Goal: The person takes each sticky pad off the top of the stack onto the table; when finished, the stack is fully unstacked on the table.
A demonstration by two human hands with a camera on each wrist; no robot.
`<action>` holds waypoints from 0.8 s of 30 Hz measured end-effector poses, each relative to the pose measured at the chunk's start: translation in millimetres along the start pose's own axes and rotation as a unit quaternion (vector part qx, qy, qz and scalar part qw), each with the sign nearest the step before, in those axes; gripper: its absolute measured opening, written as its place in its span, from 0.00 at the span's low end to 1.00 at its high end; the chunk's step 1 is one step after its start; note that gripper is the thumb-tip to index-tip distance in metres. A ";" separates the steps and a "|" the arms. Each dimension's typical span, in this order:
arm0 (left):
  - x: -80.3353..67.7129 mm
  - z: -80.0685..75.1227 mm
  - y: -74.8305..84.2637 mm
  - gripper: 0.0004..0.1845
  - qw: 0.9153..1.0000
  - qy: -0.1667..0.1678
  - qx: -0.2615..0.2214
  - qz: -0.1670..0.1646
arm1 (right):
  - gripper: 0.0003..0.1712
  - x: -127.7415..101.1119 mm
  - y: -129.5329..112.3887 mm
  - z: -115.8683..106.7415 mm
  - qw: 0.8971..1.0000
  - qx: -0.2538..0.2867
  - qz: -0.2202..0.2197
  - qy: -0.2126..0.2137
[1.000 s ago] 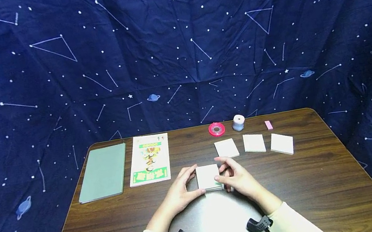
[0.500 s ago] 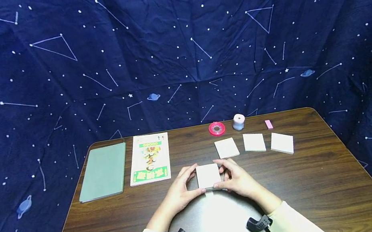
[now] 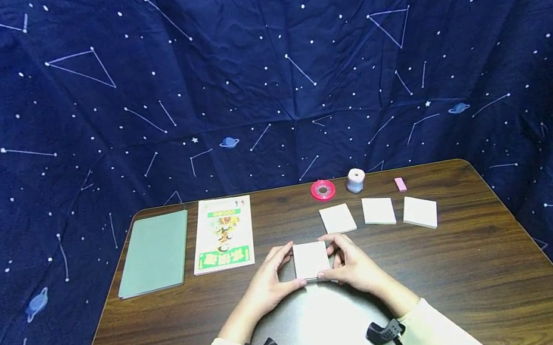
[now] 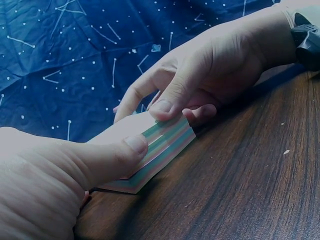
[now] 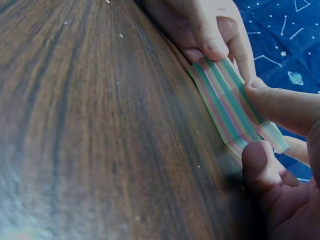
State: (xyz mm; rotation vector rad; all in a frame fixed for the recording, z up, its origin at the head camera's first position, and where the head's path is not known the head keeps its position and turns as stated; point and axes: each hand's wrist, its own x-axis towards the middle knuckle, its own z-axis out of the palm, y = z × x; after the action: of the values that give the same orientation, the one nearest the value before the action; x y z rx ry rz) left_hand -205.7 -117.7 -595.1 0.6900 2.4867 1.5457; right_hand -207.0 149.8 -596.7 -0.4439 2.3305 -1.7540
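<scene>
**Two hands pinching a striped-edged paper pad on a wooden table**

A dark blue constellation-print cloth [image 3: 260, 66] is hanging behind and around a brown wooden table [image 3: 489, 283], which is serving here as the landmark. On the table's far left a plain grey-green book [image 3: 153, 253] is lying flat, and just right of it a booklet with a colourful cover [image 3: 223, 234] is lying alongside. Toward the table's far right, three white paper pads [image 3: 378, 212] are sitting in a row, near one another but apart. Beyond them, along the table's back edge, a red tape roll [image 3: 323, 190], a small white spool [image 3: 356, 180] and a pink eraser [image 3: 400, 184] are standing in a line.

At the table's middle, nearer the front edge, a person in pale sleeves is holding a paper pad [image 3: 311, 260] whose side is showing pastel green, pink and blue stripes. The left hand [image 3: 267, 285] is pinching the pad's left side, its thumb pressing on the striped edge and its fingers curling round the far side. The right hand [image 3: 354, 265] is pinching the right side in the same way, thumb on the near edge. The pad is resting on the tabletop between the two hands.
</scene>
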 end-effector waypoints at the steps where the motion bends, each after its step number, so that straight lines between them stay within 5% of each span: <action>1: 0.0 -0.2 0.5 0.50 1.000 -0.001 0.001 -0.001 | 0.47 -0.3 0.2 -0.2 1.000 0.008 -0.002 0.000; 18: 0.6 -1.6 0.0 0.49 1.000 -0.003 0.002 -0.009 | 0.40 -3.9 7.3 -4.6 0.992 0.110 -0.040 0.046; 24: 0.8 -0.9 -0.1 0.49 1.000 -0.006 -0.004 0.002 | 0.37 -11.6 3.0 -10.5 0.975 0.203 -0.052 0.069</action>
State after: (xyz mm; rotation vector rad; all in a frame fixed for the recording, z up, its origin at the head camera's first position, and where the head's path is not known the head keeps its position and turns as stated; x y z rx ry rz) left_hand -206.7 -118.1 -594.6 0.7012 2.4717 1.5463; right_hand -199.9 164.1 -596.9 -0.3889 1.9787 -2.3065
